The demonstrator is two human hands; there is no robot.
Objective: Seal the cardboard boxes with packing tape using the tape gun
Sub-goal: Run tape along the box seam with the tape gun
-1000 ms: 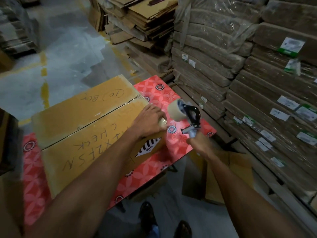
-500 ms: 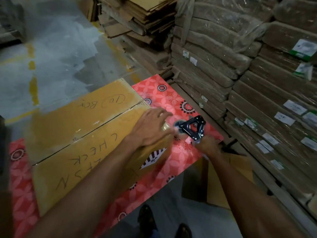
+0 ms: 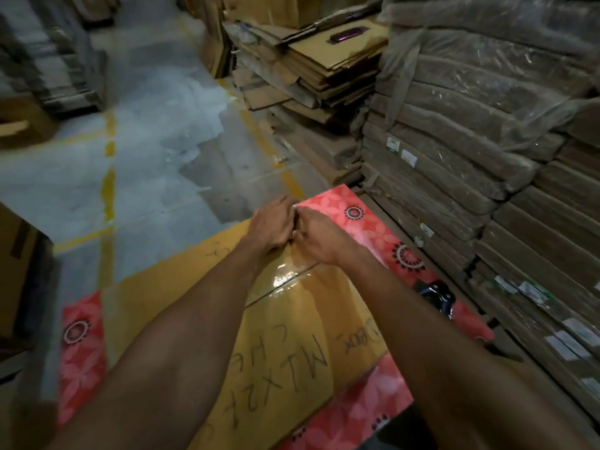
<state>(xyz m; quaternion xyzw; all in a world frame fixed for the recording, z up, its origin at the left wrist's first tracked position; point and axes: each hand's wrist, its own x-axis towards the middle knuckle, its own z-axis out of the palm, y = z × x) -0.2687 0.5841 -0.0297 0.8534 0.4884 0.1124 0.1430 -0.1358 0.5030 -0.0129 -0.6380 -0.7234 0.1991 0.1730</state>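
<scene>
A closed cardboard box point(image 3: 285, 345) with handwritten letters lies on a red floral table point(image 3: 367, 222). A strip of clear packing tape point(image 3: 285, 271) shines across its centre seam and runs toward the far edge. My left hand point(image 3: 276, 224) and my right hand point(image 3: 316, 233) meet at that far edge, fingers curled together on the tape's end; the fingertips are hidden. The black tape gun point(image 3: 436, 295) lies on the table to the right of the box, partly behind my right forearm, with neither hand on it.
Wrapped stacks of flat cardboard point(image 3: 487, 157) rise close along the right. A pile of loose flattened boxes point(image 3: 318, 69) stands beyond the table. Grey concrete floor with yellow lines point(image 3: 110, 177) stretches ahead on the left. A brown box point(image 3: 16, 264) stands at the left edge.
My right hand has set the tape gun down on the table. Both hands have moved from the box's near right end to its far edge, and the view has shifted forward.
</scene>
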